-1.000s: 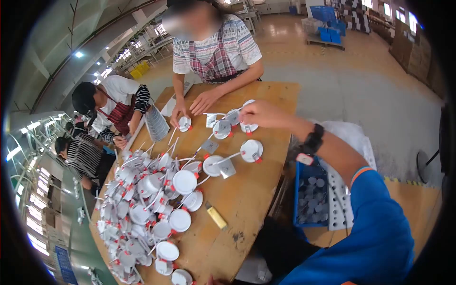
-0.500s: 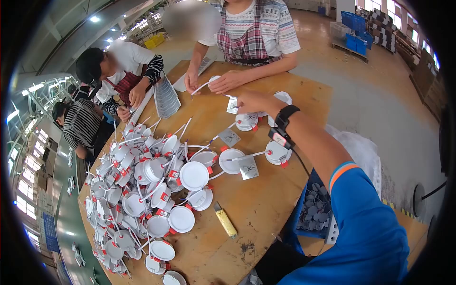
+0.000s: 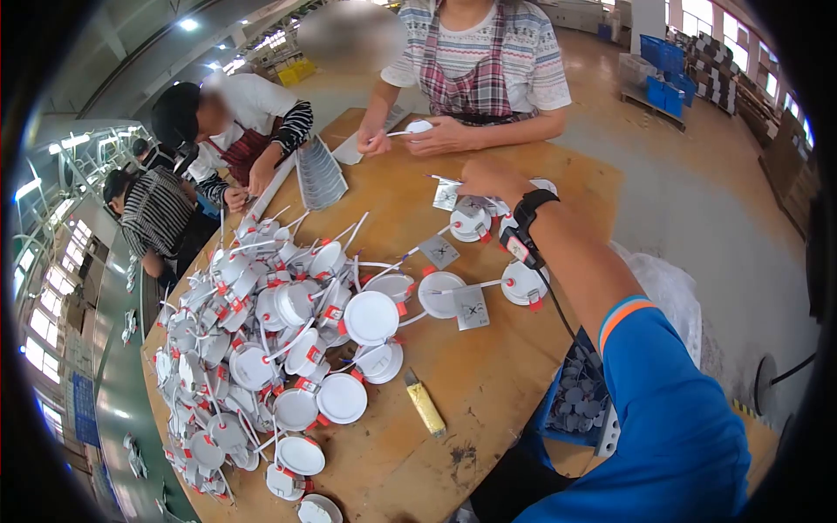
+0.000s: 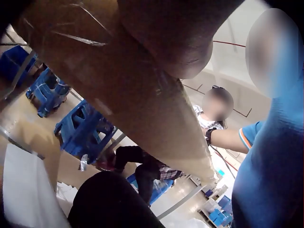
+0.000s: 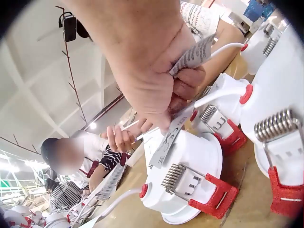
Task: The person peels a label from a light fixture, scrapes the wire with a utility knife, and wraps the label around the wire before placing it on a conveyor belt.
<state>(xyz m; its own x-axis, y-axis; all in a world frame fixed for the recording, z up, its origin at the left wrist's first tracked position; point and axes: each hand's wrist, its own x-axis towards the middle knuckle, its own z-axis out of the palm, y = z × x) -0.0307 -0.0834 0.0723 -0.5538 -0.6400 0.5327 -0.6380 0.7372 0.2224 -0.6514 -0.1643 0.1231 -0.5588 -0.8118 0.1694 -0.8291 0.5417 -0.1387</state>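
Across the table [image 3: 501, 366], a person [image 3: 475, 74] with a lifted lamp [image 3: 419, 127], flat on the tabletop a second ago, now up between both hands. Heap [image 3: 251, 366] of more lamps and yellow tool [image 3: 425, 405]: much the same arrangement as then. Right hand [image 3: 493, 180] shifted since, in from the table's side edge. Fingers [image 5: 190, 78] curled tight on paper, hardly any gap showing. Left hand [image 4: 180, 42]: only a dark part at top of its wrist view; cannot tell its grip. Just below the right thumb, a near lamp [image 5: 197, 152] on its face. In the grip, an upper label [image 5: 194, 54], jutting from between the fingers; from the thumb tip, a lower label [image 5: 168, 145], slanting down over the near lamp, contact impossible to tell. White cord [image 5: 221, 96] reaching in from the right. On lower label, CE-like mark and crossed symbol; on upper, print too fine to read.
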